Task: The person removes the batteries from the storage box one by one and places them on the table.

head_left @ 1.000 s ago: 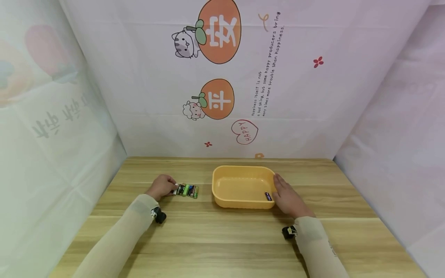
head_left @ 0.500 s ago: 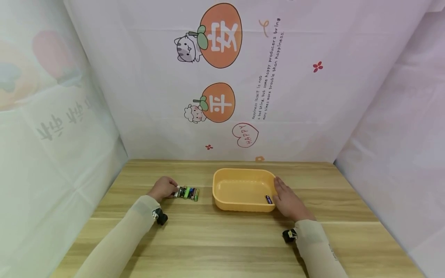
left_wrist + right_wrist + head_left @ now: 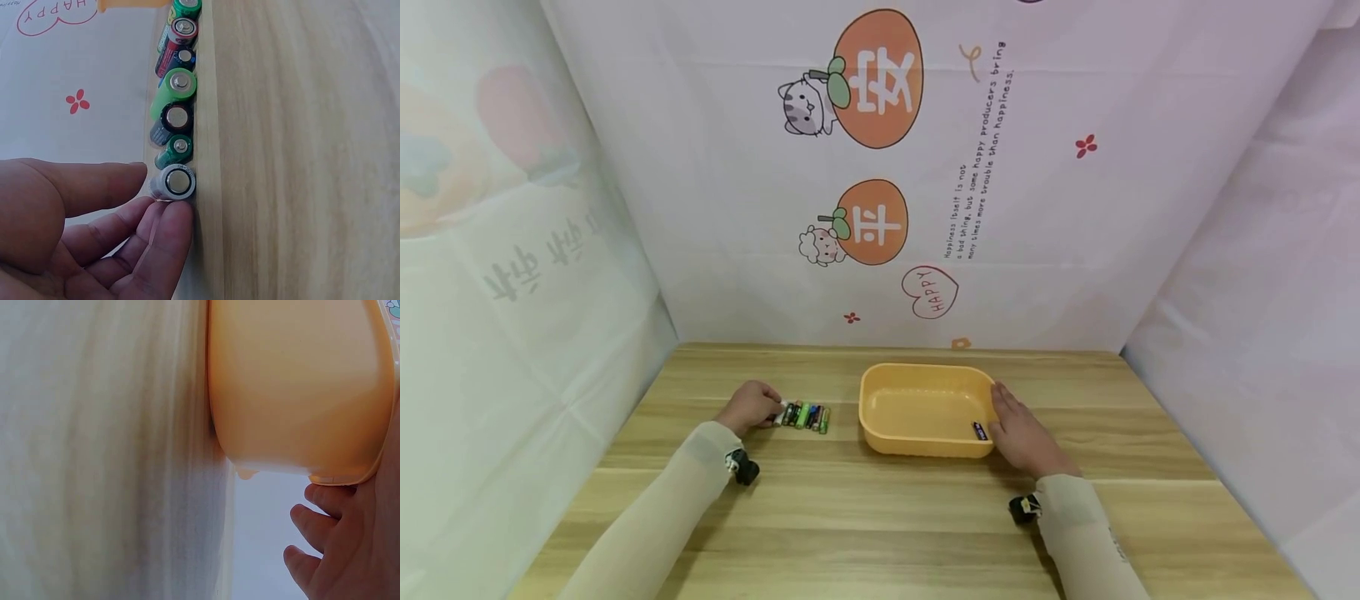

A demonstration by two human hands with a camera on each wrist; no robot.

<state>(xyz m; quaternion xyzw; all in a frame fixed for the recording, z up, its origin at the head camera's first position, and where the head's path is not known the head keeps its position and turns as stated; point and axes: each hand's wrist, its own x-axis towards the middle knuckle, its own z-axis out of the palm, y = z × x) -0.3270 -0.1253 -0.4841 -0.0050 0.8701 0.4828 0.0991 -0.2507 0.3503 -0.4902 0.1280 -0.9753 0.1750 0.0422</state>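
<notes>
My left hand [image 3: 752,407] is at the left end of a row of batteries [image 3: 805,416] lying side by side on the table. In the left wrist view its thumb and fingertips pinch the white battery [image 3: 178,182], the one nearest the hand; a green battery [image 3: 177,149] lies beside it. To the right stands a yellow plastic bin [image 3: 925,447] with a single dark battery [image 3: 980,431] inside, near its right end. My right hand [image 3: 1026,433] rests with extended fingers against the bin's right end. From the right wrist, the fingers [image 3: 312,525] show beside the rim.
The wood-grain table [image 3: 865,517] carries the battery row left of the bin, with a gap of bare wood between them. A white printed cloth [image 3: 1037,208] hangs behind the table and along both sides.
The head view has shifted slightly, so everything appears a little lower. My left hand stays at the white battery and my right hand stays against the bin.
</notes>
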